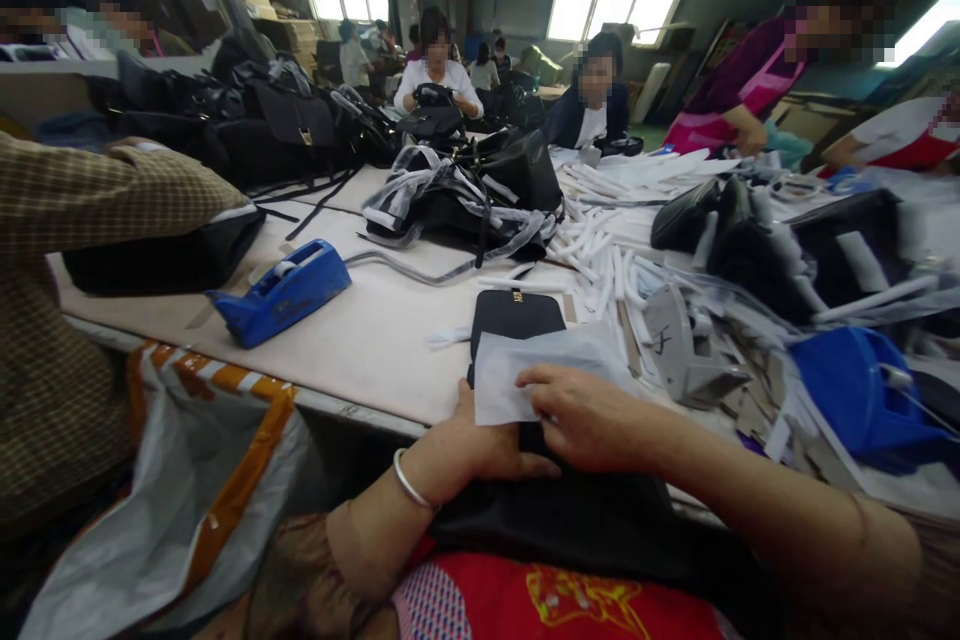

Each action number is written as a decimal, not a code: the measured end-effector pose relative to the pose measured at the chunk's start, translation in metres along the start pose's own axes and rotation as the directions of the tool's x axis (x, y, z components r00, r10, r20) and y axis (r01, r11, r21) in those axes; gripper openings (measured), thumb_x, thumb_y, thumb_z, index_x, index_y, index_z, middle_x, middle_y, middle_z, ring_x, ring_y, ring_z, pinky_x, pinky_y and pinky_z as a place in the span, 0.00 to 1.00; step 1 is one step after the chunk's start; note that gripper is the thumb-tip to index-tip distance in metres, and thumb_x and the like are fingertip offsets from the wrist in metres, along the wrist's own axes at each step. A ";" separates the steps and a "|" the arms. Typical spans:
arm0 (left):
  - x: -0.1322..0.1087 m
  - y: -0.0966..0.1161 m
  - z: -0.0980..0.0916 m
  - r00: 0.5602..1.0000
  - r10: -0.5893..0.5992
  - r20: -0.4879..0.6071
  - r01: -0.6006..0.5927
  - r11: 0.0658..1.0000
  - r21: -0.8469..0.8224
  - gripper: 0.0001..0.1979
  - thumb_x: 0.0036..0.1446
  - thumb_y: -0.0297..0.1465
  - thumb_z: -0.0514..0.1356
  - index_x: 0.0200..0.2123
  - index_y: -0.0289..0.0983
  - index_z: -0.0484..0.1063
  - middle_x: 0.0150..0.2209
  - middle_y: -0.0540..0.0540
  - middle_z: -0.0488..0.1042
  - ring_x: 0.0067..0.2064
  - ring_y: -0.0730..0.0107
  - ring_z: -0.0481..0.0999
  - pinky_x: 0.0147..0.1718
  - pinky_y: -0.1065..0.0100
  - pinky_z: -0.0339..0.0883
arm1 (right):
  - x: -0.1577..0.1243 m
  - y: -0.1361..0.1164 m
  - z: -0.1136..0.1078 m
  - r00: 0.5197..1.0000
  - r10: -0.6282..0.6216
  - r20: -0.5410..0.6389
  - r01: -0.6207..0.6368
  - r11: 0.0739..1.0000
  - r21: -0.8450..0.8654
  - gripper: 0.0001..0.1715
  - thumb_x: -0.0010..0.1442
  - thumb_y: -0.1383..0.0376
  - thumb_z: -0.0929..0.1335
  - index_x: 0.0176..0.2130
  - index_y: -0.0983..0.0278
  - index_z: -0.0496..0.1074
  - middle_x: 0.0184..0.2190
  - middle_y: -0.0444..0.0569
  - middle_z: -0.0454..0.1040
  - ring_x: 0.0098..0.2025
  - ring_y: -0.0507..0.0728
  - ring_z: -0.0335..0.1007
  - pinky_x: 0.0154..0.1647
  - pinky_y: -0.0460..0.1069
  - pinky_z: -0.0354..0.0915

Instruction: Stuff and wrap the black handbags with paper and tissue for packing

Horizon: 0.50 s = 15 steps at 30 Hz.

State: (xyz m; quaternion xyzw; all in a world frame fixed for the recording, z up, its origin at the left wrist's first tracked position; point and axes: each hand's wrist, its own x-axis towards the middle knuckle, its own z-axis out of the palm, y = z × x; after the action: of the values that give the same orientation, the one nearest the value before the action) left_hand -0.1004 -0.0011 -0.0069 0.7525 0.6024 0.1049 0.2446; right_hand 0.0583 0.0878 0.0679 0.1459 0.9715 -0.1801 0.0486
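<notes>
A black handbag [516,315] with a small gold clasp lies at the near table edge and hangs into my lap. A sheet of thin white wrapping paper [525,365] lies over its middle. My left hand [480,445], with a silver bangle on the wrist, grips the bag's left edge under the paper. My right hand [589,415] rests on the bag with its fingers curled, pinching the paper's lower edge.
A blue tape dispenser [281,292] sits left of the bag, another [862,390] at right. Piles of black bags [480,185] and white paper rolls [607,250] cover the table. A co-worker's checked sleeve [112,205] reaches in at left; several people work across.
</notes>
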 end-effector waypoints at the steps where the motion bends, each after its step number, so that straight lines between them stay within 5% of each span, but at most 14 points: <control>1: 0.000 0.000 0.000 1.000 -0.006 -0.001 0.006 1.000 0.000 0.57 0.46 0.66 0.55 0.71 0.44 0.40 0.73 0.37 0.41 0.70 0.31 0.43 0.65 0.33 0.41 | 0.001 0.004 0.001 0.999 -0.031 -0.008 0.032 0.999 0.020 0.14 0.53 0.73 0.64 0.37 0.67 0.77 0.51 0.57 0.75 0.52 0.61 0.72 0.55 0.51 0.67; 6: 0.000 0.002 0.001 0.996 -0.027 -0.084 0.027 1.000 0.001 0.61 0.41 0.64 0.61 0.71 0.43 0.38 0.72 0.36 0.45 0.70 0.34 0.46 0.65 0.35 0.43 | 0.006 0.030 0.010 0.989 -0.147 -0.021 0.149 0.981 0.122 0.14 0.53 0.74 0.64 0.37 0.66 0.76 0.55 0.57 0.73 0.56 0.60 0.70 0.59 0.54 0.64; 15: -0.001 0.003 -0.002 0.995 -0.002 -0.104 0.003 1.000 0.010 0.52 0.43 0.62 0.62 0.67 0.47 0.52 0.71 0.38 0.49 0.69 0.34 0.50 0.62 0.33 0.48 | 0.003 0.049 0.013 0.962 -0.247 -0.120 0.274 0.842 0.465 0.12 0.47 0.77 0.65 0.30 0.63 0.70 0.56 0.51 0.73 0.52 0.57 0.73 0.54 0.52 0.66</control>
State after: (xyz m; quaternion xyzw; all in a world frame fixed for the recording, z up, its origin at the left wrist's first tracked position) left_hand -0.0990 -0.0023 -0.0034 0.7466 0.6157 0.1408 0.2091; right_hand 0.0711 0.1275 0.0389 0.0251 0.9088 -0.4145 -0.0408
